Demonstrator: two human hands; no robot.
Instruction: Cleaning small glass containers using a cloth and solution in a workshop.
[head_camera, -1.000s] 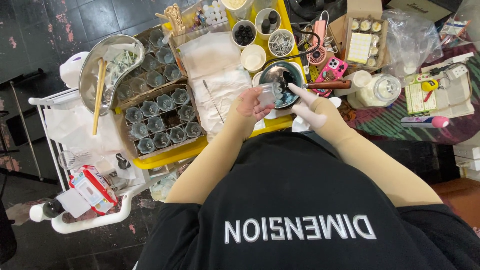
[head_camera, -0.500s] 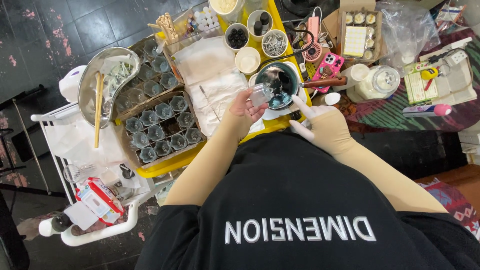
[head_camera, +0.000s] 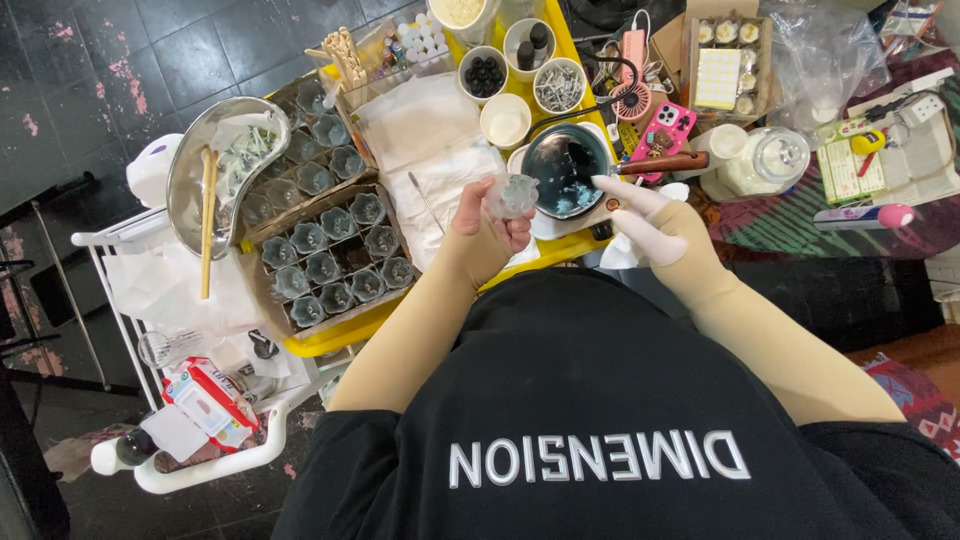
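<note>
My left hand (head_camera: 478, 238) holds a small clear glass cup (head_camera: 513, 194) just left of a dark pot (head_camera: 563, 170) with a wooden handle (head_camera: 660, 163). The pot sits on a yellow tray (head_camera: 340, 335). My right hand (head_camera: 655, 228) wears a white glove. Its fingers are spread and point at the pot's right rim, just below the handle, and I see nothing in it. Both forearms are in beige sleeves.
A cardboard box of several empty glass cups (head_camera: 335, 250) lies left of my left hand, beside a steel bowl (head_camera: 190, 170) with a wooden stick. White cloths (head_camera: 430, 140), small bowls (head_camera: 558, 85), a pink phone (head_camera: 668, 125), a glass jar (head_camera: 770, 160) and a white cart (head_camera: 120, 240) surround the pot.
My left hand has carried the glass cup from over the pot to its left side. My right hand has come off the pot handle and now sits below it.
</note>
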